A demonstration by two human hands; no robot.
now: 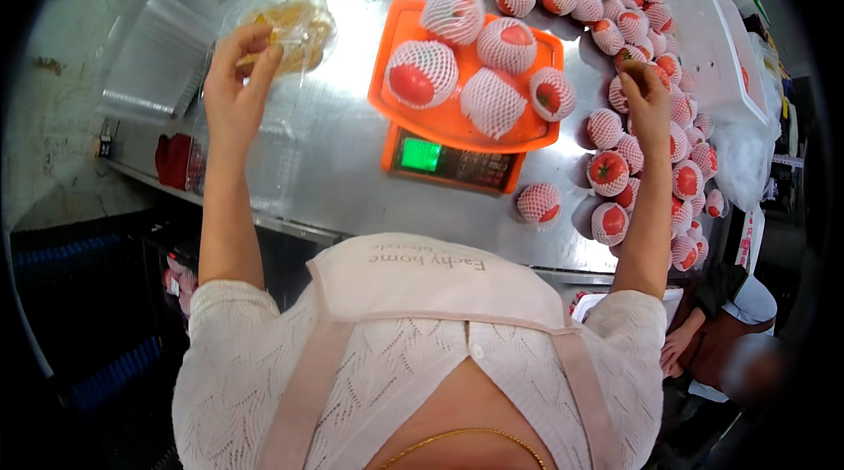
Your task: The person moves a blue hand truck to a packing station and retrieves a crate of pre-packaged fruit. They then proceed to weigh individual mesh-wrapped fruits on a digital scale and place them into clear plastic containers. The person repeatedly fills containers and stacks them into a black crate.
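My left hand is raised at the left, its thumb and fingers around the edge of a clear plastic clamshell container; a bag of yellowish items lies behind it. My right hand hangs over the netted tomatoes at the right, fingertips close together beside a tomato; whether it grips one I cannot tell. Between my hands an orange tray sits on a digital scale with a lit green display. Several tomatoes in white foam nets rest in the tray. One netted tomato lies on the steel table before the scale.
A large heap of netted tomatoes covers the right side of the steel table. A white foam box stands beyond it. Stacked clear containers and a red cloth are at the left. Another person's hand shows at lower right.
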